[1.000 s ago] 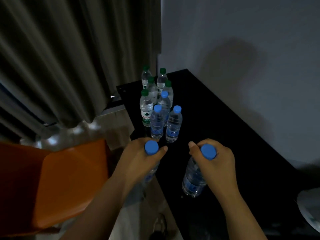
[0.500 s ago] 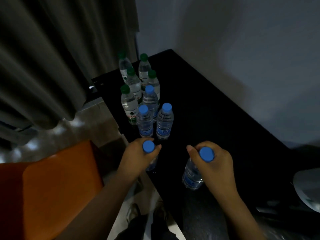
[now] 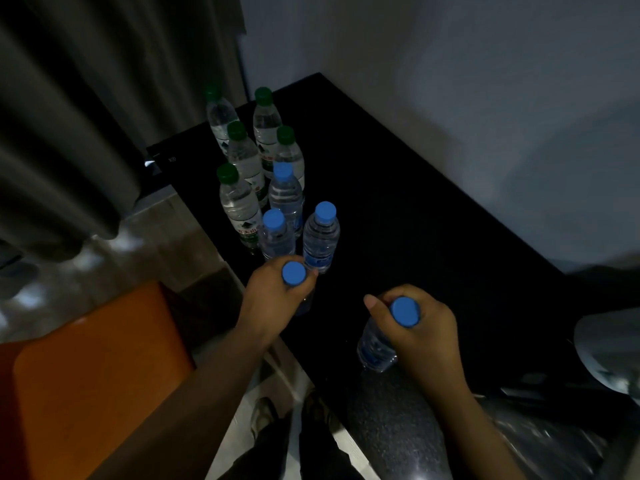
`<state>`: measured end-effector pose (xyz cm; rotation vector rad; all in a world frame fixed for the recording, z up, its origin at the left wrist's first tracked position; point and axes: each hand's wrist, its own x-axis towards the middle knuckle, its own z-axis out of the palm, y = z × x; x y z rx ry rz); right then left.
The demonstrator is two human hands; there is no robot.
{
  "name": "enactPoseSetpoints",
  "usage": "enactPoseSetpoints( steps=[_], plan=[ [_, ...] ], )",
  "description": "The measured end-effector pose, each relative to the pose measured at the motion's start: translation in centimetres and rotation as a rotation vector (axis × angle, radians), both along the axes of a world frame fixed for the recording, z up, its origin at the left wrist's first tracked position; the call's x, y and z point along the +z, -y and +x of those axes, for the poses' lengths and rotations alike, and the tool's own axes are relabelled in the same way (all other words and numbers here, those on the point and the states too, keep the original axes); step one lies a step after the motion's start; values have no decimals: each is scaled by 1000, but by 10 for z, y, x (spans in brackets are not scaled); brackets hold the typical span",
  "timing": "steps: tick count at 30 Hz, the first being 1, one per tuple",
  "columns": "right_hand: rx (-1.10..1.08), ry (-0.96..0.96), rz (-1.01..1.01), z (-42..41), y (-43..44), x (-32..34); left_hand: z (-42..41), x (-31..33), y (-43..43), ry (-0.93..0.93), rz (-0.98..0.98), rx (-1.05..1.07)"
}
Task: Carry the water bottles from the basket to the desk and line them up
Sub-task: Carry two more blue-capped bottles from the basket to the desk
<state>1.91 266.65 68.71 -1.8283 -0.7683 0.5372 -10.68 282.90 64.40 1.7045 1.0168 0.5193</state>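
My left hand grips a blue-capped bottle by the neck, fingers curled, close to the desk's left edge and just on my side of the standing bottles. My right hand is wrapped round the neck of a second bottle, tilted over the black desk. Open desktop runs from the bottles right to the wall. An orange chair stands left of the desk's edge.
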Motion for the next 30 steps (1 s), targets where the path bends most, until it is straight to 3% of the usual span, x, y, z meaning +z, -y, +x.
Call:
enactPoseSetpoints(
  steps=[9, 30],
  plan=[
    [-5, -63, 35, 4, -27, -22, 5, 2, -5, -59, -18, -21],
    [-87, 70, 107, 14, -87, -59, 11, -1, -8, -85, 17, -10]
  ],
)
